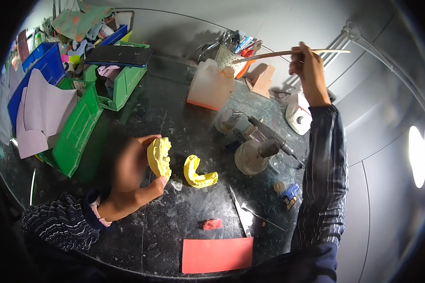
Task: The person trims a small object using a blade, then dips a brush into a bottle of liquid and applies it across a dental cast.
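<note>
My left hand point(131, 177) grips a yellow plaster dental model point(158, 158) between thumb and fingers, raised over the dark worktop with its tooth side facing right. A second yellow dental cast point(198, 173), horseshoe-shaped, lies on the table just right of it. Raised at the upper right, my right hand point(310, 73) is closed around a long thin wooden stick point(269, 54). The stick runs nearly level, its left end in front of a perforated white pot point(228, 59). Whether that end bears bristles or a blade is too small to tell.
Near the front edge lie a red sheet point(217, 255), a red lump point(212, 224) and a knife-like metal tool point(241, 212). A glass burner point(252, 158), a handpiece point(271, 133) and a plastic canister point(211, 85) stand behind. Green bins point(78, 134) line the left; a lamp point(418, 155) shines at right.
</note>
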